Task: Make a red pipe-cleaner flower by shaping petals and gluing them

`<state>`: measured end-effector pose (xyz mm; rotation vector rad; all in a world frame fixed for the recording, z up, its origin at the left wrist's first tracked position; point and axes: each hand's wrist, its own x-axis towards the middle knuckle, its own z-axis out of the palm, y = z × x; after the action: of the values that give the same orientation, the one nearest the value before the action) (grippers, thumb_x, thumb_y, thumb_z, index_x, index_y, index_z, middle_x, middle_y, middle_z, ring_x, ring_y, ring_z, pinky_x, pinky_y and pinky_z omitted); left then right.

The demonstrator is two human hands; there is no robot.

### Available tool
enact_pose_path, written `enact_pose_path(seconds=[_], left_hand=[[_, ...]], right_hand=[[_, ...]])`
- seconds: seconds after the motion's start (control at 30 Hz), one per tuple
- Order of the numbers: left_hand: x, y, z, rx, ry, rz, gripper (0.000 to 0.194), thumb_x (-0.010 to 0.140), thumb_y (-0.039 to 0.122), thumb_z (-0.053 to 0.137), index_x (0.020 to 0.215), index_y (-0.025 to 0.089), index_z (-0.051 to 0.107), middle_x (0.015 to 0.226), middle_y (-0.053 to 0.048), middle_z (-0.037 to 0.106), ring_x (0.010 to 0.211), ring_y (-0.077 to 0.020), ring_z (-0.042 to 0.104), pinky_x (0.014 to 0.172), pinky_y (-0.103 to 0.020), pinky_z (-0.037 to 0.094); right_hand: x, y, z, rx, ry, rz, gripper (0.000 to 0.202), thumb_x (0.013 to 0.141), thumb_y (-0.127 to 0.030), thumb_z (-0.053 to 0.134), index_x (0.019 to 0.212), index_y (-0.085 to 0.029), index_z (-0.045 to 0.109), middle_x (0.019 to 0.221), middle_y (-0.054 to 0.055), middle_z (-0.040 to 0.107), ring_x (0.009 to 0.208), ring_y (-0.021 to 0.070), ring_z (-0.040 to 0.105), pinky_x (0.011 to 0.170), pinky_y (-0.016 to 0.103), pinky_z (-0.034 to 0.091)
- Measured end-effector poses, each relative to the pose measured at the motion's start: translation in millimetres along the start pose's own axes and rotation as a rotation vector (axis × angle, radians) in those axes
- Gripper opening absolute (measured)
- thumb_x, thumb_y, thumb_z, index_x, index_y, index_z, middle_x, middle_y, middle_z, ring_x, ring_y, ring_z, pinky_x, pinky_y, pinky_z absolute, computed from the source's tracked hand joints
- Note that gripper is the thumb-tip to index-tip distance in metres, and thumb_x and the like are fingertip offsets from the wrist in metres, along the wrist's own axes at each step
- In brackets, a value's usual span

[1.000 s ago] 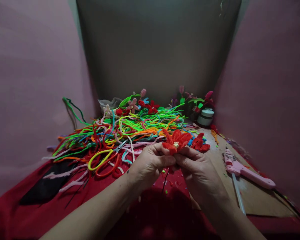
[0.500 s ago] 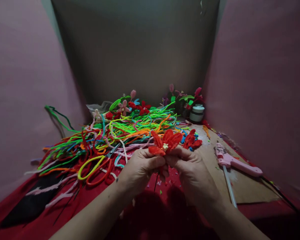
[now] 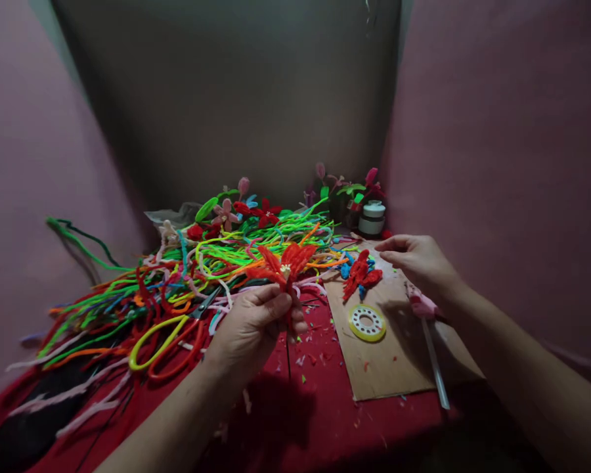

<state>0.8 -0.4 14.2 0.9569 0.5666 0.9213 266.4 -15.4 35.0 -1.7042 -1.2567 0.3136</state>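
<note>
My left hand (image 3: 256, 318) pinches a red pipe-cleaner flower (image 3: 284, 268) just below its petals, the pale yellow stamens facing up. A thin dark stem hangs beneath the fingers. Away from it, my right hand (image 3: 421, 263) is over the far right part of the cardboard (image 3: 374, 378), fingers stretched out to the left with nothing visible in them. Below that hand lies a pink glue gun (image 3: 421, 303) with a clear glue stick (image 3: 436, 368) sticking out, its handle hidden by my forearm. Between my hands, red petal pieces (image 3: 362, 276) lie on the cardboard beside small blue pieces.
A roll of yellow tape (image 3: 368, 323) lies on the cardboard. Scissors (image 3: 160, 348) with yellow and red handles rest by a big heap of coloured pipe cleaners (image 3: 256, 243). A white-lidded jar (image 3: 372, 218) and finished flowers (image 3: 225, 215) stand behind. Scraps dot the red cloth (image 3: 320, 381).
My right hand has let go of the flower and moved right, over the glue gun. My left hand keeps the flower. The tape roll now shows, and the view has shifted slightly right.
</note>
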Motion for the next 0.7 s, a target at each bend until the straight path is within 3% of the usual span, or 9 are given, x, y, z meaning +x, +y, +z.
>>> enact_pose_path(seconds=[0.07,0.13,0.27,0.37,0.57,0.7], left_hand=[[1,-1,1.2,-0.008,0.011,-0.003,0.029,0.054,0.025,0.082,0.065,0.010,0.060,0.059,0.000,0.062,0.049,-0.0100,0.059,0.045,-0.019,0.048],[1,-1,2.2,-0.011,0.022,-0.005,0.030,0.053,0.024,0.082,0.064,0.009,0.060,0.058,0.000,0.061,0.048,-0.0100,0.059,0.045,-0.019,0.048],[2,0,1.3,-0.002,0.045,-0.035,0.032,0.050,0.024,0.084,0.063,0.009,0.059,0.056,-0.001,0.061,0.046,-0.0101,0.058,0.041,-0.018,0.047],[3,1,-0.4,-0.010,0.060,-0.058,0.033,0.049,0.024,0.084,0.063,0.010,0.058,0.056,-0.001,0.061,0.046,-0.0103,0.058,0.041,-0.018,0.047],[4,2,-0.2,-0.015,0.082,-0.075,0.034,0.047,0.023,0.084,0.063,0.010,0.057,0.056,-0.001,0.061,0.044,-0.0098,0.057,0.039,-0.018,0.045],[4,1,1.4,-0.016,0.099,-0.074,0.035,0.047,0.023,0.085,0.063,0.010,0.056,0.055,-0.001,0.061,0.044,-0.0099,0.057,0.039,-0.017,0.045]], right_hand=[[24,12,5,-0.312,-0.084,-0.007,0.022,0.071,-0.021,0.058,0.085,-0.014,0.073,0.075,0.006,0.070,0.064,0.0149,0.059,0.054,0.023,0.040],[43,21,16,-0.382,-0.096,0.011,0.025,0.068,-0.019,0.061,0.089,-0.013,0.073,0.080,0.008,0.070,0.070,0.0173,0.061,0.056,0.023,0.039],[66,31,38,-0.436,-0.141,0.069,0.016,0.058,-0.015,0.067,0.072,-0.013,0.074,0.064,0.007,0.068,0.064,0.0182,0.060,0.053,0.023,0.037],[72,33,42,-0.429,-0.150,0.063,0.012,0.058,-0.014,0.066,0.066,-0.014,0.074,0.063,0.005,0.067,0.064,0.0165,0.059,0.052,0.023,0.036],[67,26,33,-0.333,-0.153,0.017,0.019,0.064,-0.020,0.061,0.076,-0.015,0.076,0.052,-0.001,0.060,0.050,0.0103,0.048,0.047,0.022,0.033],[60,24,33,-0.266,-0.156,0.009,0.017,0.062,-0.018,0.061,0.072,-0.015,0.075,0.052,-0.001,0.061,0.048,0.0093,0.046,0.047,0.022,0.033]])
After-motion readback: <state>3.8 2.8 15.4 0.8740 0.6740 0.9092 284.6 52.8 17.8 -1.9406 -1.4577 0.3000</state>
